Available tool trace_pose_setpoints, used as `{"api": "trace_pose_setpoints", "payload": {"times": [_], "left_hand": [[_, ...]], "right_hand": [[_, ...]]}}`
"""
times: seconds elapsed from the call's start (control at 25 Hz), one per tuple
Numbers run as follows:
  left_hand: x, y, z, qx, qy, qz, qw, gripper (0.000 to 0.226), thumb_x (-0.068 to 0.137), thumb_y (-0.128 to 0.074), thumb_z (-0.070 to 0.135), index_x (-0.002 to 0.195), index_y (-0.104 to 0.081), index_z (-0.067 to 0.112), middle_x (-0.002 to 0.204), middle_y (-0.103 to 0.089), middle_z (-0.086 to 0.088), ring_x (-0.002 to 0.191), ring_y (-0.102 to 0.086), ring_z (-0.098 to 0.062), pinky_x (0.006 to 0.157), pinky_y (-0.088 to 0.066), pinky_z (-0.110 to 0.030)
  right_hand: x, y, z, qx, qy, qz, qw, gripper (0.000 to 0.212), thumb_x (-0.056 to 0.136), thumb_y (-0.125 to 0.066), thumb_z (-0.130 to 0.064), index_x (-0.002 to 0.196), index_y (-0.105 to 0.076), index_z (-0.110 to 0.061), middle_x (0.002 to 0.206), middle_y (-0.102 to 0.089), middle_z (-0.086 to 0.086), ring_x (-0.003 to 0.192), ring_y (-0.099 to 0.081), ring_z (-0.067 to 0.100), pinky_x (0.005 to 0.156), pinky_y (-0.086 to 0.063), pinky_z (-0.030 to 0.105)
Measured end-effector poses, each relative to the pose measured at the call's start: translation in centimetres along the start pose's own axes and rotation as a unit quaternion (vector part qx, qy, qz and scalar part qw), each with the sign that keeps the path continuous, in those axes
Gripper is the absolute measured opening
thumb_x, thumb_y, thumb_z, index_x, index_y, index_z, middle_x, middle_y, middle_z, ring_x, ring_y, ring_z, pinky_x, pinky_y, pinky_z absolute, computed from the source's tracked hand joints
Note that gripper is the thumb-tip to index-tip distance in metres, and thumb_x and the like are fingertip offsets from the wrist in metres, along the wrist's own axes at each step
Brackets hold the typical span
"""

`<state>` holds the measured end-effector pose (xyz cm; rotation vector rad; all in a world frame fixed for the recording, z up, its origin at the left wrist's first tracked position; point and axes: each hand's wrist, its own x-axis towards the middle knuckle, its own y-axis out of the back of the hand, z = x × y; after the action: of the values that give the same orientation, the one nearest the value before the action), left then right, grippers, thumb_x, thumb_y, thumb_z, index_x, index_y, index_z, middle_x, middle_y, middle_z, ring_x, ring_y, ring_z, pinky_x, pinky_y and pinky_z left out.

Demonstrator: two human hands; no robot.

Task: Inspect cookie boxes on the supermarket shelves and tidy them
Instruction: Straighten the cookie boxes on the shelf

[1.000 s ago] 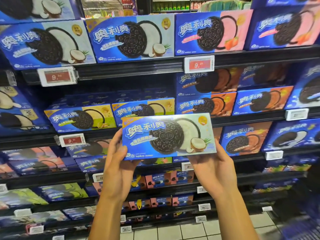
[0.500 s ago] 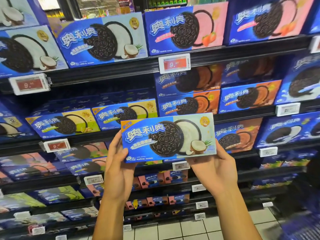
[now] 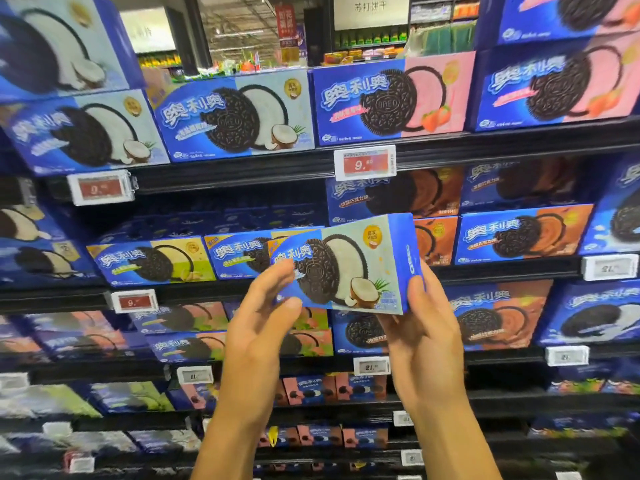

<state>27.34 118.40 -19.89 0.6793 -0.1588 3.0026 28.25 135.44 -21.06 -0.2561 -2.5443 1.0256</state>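
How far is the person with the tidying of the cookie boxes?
Done: top-shelf coconut boxes stand facing out. In hand: left hand and right hand hold one coconut box, turned at an angle. Left: shelving it; the lower shelves are too blurred to judge.

Single head-worn wide-angle view, facing straight at the supermarket shelves (image 3: 485,152) from close range, tilted slightly up. Both hands sit low-centre in frame; shelf rows bow at the edges from lens distortion, the aisle behind visible over the top.

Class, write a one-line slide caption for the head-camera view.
Both hands, left and right, hold a coconut cookie box angled before stocked supermarket shelves.
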Motion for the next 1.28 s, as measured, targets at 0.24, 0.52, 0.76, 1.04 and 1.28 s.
{"api": "trace_pose_setpoints", "payload": {"times": [0.24,0.52,0.76,1.04,1.28], "left_hand": [[0.2,-2.5,1.2,-0.049,0.055,-0.028,0.997,0.074,0.074,-0.065,0.055,0.143,-0.045,0.035,0.140,-0.054,0.021,0.133,-0.045,0.001,0.113,-0.034,-0.035],[1.0,-1.4,2.4,-0.089,-0.005,-0.007,0.996,0.083,0.076,-0.069,0.067,0.145,-0.046,0.027,0.141,-0.057,0.003,0.128,-0.056,-0.019,0.104,-0.047,-0.037],[2.1,1.3,3.0,-0.364,0.041,0.063,0.928,0.061,0.083,-0.065,0.047,0.132,-0.061,0.011,0.134,-0.060,-0.020,0.125,-0.056,-0.037,0.100,-0.050,-0.051],[3.0,4.0,1.7,-0.478,0.062,0.059,0.874,0.051,0.087,-0.063,0.044,0.133,-0.062,0.022,0.140,-0.058,-0.011,0.126,-0.057,-0.034,0.096,-0.040,-0.070],[3.2,5.1,0.6,-0.514,0.083,0.012,0.854,0.060,0.077,-0.079,0.040,0.133,-0.062,0.024,0.141,-0.057,-0.010,0.129,-0.053,-0.036,0.097,-0.037,-0.071]], "right_hand": [[0.2,-4.6,1.1,-0.109,0.071,-0.036,0.991,0.037,0.086,-0.067,-0.034,0.123,-0.068,-0.032,0.128,-0.069,0.000,0.120,-0.065,0.021,0.095,-0.054,0.031],[-0.7,-7.4,1.8,-0.165,0.093,-0.132,0.973,0.046,0.089,-0.066,-0.036,0.134,-0.058,-0.028,0.133,-0.065,-0.013,0.125,-0.060,0.008,0.095,-0.050,0.018],[-0.3,-7.7,2.6,-0.202,0.096,-0.203,0.953,0.040,0.093,-0.053,-0.036,0.132,-0.060,-0.043,0.136,-0.061,-0.019,0.130,-0.053,0.001,0.101,-0.042,0.013],[3.2,-4.0,3.6,-0.279,0.099,-0.005,0.955,0.039,0.095,-0.061,-0.032,0.130,-0.056,-0.048,0.140,-0.053,-0.026,0.126,-0.047,-0.013,0.105,-0.040,0.025],[4.0,-2.5,4.2,-0.213,0.032,-0.009,0.976,0.043,0.080,-0.066,-0.054,0.122,-0.060,-0.055,0.129,-0.065,-0.020,0.118,-0.062,0.002,0.091,-0.055,0.024]]}}
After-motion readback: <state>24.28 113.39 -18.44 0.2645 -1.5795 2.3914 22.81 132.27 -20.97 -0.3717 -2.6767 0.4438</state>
